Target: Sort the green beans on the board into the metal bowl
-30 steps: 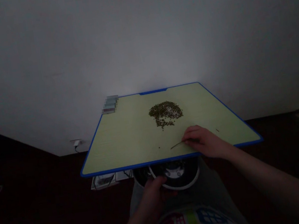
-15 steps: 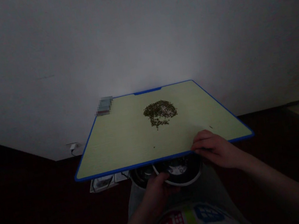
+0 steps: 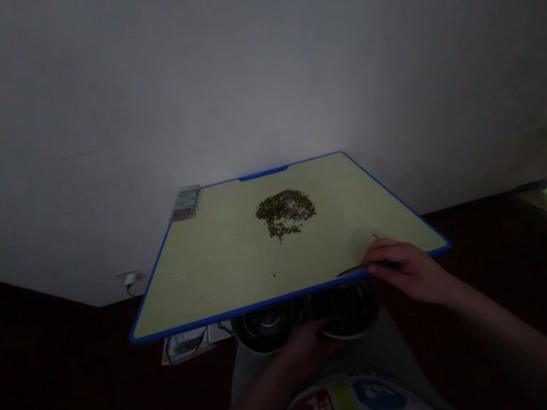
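On a pale table with a blue edge point(image 3: 211, 267) lies a loose heap of small greenish-brown grains point(image 3: 284, 207). A single grain sits apart near the front edge. My right hand point(image 3: 406, 271) is closed at the table's front right edge, with a slim dark implement point(image 3: 350, 271) sticking out leftward from its fingertips; its kind is unclear. My left hand point(image 3: 312, 344) is below the table, its thumb over the rim of the right dark bowl point(image 3: 354, 334), fingers partly hidden. Left of it, a second shiny bowl point(image 3: 267, 347) rests over my lap. The table covers part of both bowls.
A pale wall point(image 3: 255, 66) stands behind the table. A blurred, pixelated item point(image 3: 186, 203) is at the far left corner. Below left are a white tray point(image 3: 186, 345) and a plug in a wall socket point(image 3: 132, 279). A small sliver point(image 3: 375, 236) lies near my right hand.
The slim dark implement now shows at my right fingertips. The right bowl has shifted rightward with my left hand, baring more of the left bowl. The whole view has shifted slightly.
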`<state>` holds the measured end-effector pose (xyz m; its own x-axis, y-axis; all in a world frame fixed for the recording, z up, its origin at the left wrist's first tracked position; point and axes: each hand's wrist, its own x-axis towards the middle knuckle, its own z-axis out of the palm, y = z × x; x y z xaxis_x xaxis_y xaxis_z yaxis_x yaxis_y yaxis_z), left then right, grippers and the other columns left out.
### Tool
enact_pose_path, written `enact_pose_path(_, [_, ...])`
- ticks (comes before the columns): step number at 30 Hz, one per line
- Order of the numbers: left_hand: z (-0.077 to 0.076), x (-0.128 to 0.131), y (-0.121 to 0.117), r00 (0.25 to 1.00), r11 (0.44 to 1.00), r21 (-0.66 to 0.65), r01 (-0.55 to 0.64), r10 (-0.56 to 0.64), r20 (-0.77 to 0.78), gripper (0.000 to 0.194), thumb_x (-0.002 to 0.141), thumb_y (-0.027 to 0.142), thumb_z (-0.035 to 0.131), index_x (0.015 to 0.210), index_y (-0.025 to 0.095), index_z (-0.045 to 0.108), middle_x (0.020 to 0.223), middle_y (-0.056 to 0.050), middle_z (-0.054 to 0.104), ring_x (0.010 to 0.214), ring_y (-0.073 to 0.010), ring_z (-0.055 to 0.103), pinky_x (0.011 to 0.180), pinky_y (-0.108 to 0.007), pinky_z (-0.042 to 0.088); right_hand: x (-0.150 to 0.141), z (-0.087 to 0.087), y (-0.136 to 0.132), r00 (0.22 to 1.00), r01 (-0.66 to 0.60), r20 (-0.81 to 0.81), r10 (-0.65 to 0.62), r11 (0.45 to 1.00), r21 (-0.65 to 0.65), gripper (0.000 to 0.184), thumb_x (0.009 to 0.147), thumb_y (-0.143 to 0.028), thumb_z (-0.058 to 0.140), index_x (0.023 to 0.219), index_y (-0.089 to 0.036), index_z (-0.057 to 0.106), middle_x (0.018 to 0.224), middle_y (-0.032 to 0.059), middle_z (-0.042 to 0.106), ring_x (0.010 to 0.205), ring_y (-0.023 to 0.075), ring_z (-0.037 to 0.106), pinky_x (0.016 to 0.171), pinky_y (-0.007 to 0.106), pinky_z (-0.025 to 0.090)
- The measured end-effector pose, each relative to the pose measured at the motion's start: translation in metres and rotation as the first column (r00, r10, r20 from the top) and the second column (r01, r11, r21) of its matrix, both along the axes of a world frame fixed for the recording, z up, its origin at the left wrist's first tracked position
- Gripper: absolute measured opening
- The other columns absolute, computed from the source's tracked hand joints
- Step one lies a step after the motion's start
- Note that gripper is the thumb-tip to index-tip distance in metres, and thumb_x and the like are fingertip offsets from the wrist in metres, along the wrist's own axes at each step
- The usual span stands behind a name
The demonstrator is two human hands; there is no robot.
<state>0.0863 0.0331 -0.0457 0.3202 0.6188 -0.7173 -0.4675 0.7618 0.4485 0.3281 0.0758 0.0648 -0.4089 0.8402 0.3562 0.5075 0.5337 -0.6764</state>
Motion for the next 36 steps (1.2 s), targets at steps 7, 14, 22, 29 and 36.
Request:
enact_pose_path(7, [-0.002,0.009,0.004,0.999,0.998,0.046,-0.043,0.042,0.013,0.033,0.086,0.022,0.066,0.118,0.013,0.061,0.129,-0.016,0.068,0.105,-0.0249,0.07,0.078,-0.036,0.061,0.001,-0.003,0.003,1.0,-0.016,0.001,0.016,1.0,-0.015,0.015,0.094,-0.027,0.056,0.091,-0.021,0.07,0.085,0.0053,0.067,0.081,0.0176,0.064,0.072,0.031,0.053])
enact_pose_path(14, [-0.001,0.001,-0.003,0.998,1.0,0.01,0.027,-0.028,0.056,0.038,0.086,0.03,0.067,0.119,0.013,0.062,0.123,-0.016,0.069,0.097,-0.0242,0.071,0.079,-0.038,0.059,0.001,-0.003,0.004,1.0,-0.026,0.001,0.026,0.999,-0.026,0.015,0.094,-0.026,0.057,0.092,-0.02,0.07,0.084,0.0048,0.066,0.08,0.017,0.063,0.072,0.03,0.052])
enact_pose_path(22, [0.018,-0.089,-0.047,0.997,0.996,-0.026,0.082,-0.082,-0.013,0.025,0.082,0.028,0.07,0.092,0.006,0.072,0.082,-0.014,0.077,0.077,-0.0232,0.073,0.078,-0.033,0.055,0.002,-0.003,0.008,1.0,-0.027,-0.006,0.027,0.999,-0.018,0.014,0.093,-0.026,0.058,0.091,-0.021,0.071,0.083,0.0041,0.066,0.078,0.0168,0.063,0.069,0.028,0.051])
enact_pose_path(29, [-0.012,-0.145,-0.063,0.865,0.995,0.048,-0.093,0.104,-0.491,0.033,0.067,0.046,0.08,0.074,0.017,0.065,0.054,-0.001,0.065,0.047,-0.0181,0.062,0.049,-0.028,0.046,-0.007,0.0,0.04,0.97,0.235,0.056,-0.236,0.972,0.02,0.02,0.09,-0.03,0.056,0.094,-0.02,0.073,0.088,0.0067,0.072,0.08,0.0206,0.066,0.071,0.032,0.052])
enact_pose_path(36, [-0.016,-0.142,-0.038,0.674,0.943,0.325,0.066,0.199,-0.711,0.033,0.058,0.04,0.085,0.077,0.017,0.072,0.079,-0.016,0.075,0.091,-0.0377,0.072,0.078,-0.043,0.056,-0.034,-0.001,0.081,0.929,0.279,0.237,-0.285,0.958,0.059,0.024,0.087,-0.024,0.055,0.098,-0.017,0.075,0.093,0.0093,0.074,0.082,0.0217,0.067,0.073,0.033,0.051])
